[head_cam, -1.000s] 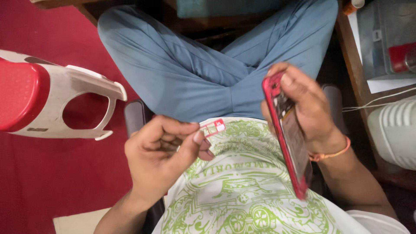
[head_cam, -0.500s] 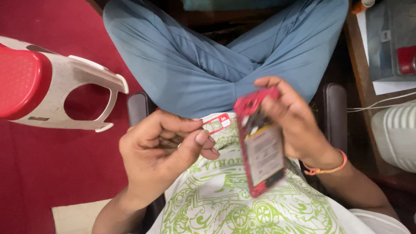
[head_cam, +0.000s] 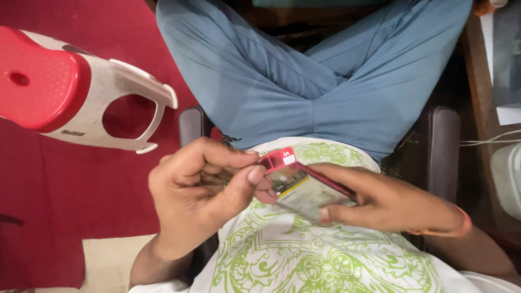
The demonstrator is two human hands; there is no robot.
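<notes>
Smooth blue trousers (head_cam: 304,70) across the top, hard red-and-white plastic stool (head_cam: 70,92) upper left, left hand (head_cam: 201,190) pinching a small red card (head_cam: 278,159) at centre, right hand (head_cam: 391,203) gripping a flat red phone (head_cam: 306,187) just beside it

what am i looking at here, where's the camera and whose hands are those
The camera sits on a person's head and looks straight down at their own lap. They sit in a dark chair, in blue trousers and a white shirt with green patterns. The right hand holds a red phone with its back open. The left hand pinches a small red and white card against the phone's top edge. On the red floor to the left stands a red and white plastic stool.
</notes>
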